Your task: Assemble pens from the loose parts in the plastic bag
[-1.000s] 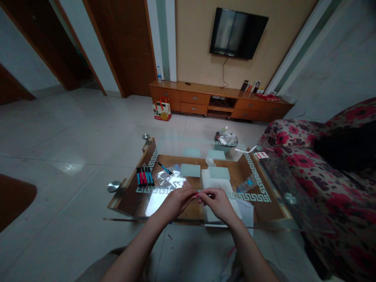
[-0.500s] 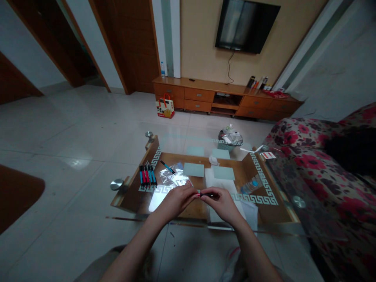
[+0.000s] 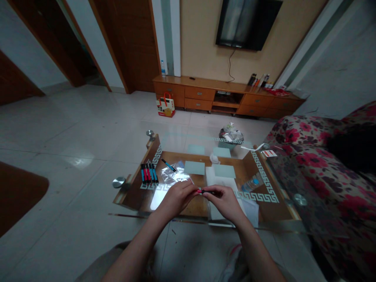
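Observation:
A red and black pen (image 3: pixel 200 191) is held level between my two hands above the near side of the glass table (image 3: pixel 188 217). My left hand (image 3: pixel 181 196) pinches its red end; the fingers hide most of that part. Around the black end, the fingers of my right hand (image 3: pixel 223 199) are closed. Several blue and red pens (image 3: pixel 149 173) lie side by side on the table to the left. One blue and black pen (image 3: pixel 169 165) lies apart, by a clear plastic wrapper (image 3: pixel 173 176).
A crumpled white tissue (image 3: pixel 214 159) and a plastic bottle (image 3: pixel 250 185) show at the table's middle and right. A filled waste basket (image 3: pixel 231 137) stands beyond the far edge. The flowered sofa (image 3: pixel 311 156) is on the right, a wooden TV cabinet (image 3: pixel 199 94) along the wall.
Both hands stay at nearly the same place with the pen between them. A little more of the red part shows between the fingers. The whole view has shifted slightly.

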Demonstrator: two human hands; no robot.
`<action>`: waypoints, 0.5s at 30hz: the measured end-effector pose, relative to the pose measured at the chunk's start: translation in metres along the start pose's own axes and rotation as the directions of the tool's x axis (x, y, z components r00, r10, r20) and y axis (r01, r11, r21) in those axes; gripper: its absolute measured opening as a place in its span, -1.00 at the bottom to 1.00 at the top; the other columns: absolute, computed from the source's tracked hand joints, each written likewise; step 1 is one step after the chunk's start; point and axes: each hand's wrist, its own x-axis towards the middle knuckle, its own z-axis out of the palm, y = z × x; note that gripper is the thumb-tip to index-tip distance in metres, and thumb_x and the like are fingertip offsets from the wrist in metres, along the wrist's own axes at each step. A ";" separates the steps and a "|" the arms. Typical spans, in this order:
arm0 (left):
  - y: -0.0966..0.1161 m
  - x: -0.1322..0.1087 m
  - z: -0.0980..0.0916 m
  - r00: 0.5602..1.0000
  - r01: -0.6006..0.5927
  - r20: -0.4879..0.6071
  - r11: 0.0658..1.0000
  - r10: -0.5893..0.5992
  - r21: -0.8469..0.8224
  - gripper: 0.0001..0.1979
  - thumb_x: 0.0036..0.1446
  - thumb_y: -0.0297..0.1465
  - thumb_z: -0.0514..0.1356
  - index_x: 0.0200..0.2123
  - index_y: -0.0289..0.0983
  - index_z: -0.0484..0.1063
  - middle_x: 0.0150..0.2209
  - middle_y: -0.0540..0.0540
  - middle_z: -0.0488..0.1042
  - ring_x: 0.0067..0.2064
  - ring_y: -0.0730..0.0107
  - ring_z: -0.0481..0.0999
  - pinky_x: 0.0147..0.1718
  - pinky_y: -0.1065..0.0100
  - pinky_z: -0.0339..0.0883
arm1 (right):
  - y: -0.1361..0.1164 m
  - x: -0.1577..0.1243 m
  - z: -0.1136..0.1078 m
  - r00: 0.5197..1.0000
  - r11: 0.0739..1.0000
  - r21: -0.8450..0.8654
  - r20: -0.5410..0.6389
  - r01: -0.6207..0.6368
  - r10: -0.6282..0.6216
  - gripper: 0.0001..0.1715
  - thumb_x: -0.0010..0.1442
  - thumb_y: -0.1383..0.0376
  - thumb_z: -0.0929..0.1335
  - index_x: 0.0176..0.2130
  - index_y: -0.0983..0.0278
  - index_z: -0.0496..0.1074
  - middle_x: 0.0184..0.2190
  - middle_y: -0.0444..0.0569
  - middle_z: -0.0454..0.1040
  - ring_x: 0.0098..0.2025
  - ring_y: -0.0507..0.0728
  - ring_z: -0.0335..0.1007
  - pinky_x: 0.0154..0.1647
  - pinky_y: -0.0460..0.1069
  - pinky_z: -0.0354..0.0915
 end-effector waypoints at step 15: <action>-0.002 0.000 -0.003 0.999 -0.023 -0.023 0.999 0.023 -0.030 -0.79 0.36 -0.32 0.08 -0.14 -0.24 0.50 -0.25 -0.14 0.50 -0.19 0.32 0.47 -0.17 0.33 0.31 | 0.001 0.001 -0.005 1.000 0.999 -0.051 0.018 0.013 -0.012 -0.66 0.13 0.10 0.45 -0.17 0.25 0.61 -0.25 0.03 0.63 -0.24 0.16 0.53 -0.18 0.03 0.41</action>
